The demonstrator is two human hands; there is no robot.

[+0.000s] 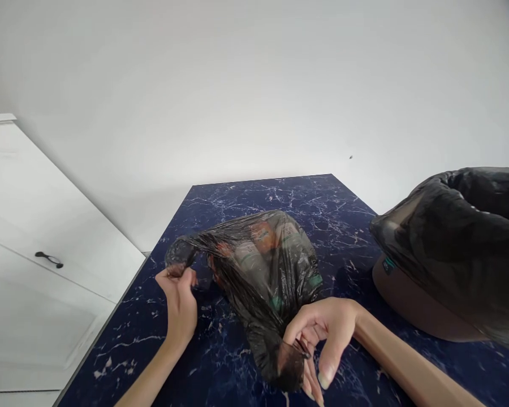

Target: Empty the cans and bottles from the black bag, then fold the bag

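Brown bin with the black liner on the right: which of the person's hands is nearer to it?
Right. The right hand grips the filled black bag's near end, just left of the brown bin. The left hand holds the bag's far-left end, well away.

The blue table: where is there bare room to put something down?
Bare patches on the blue marble table: the far end between the black bag and the wall, and the near left corner beside the left hand. It is crowded in the middle, where both hands grip the bag, and on the right, where the lined bin lies close to the right hand.
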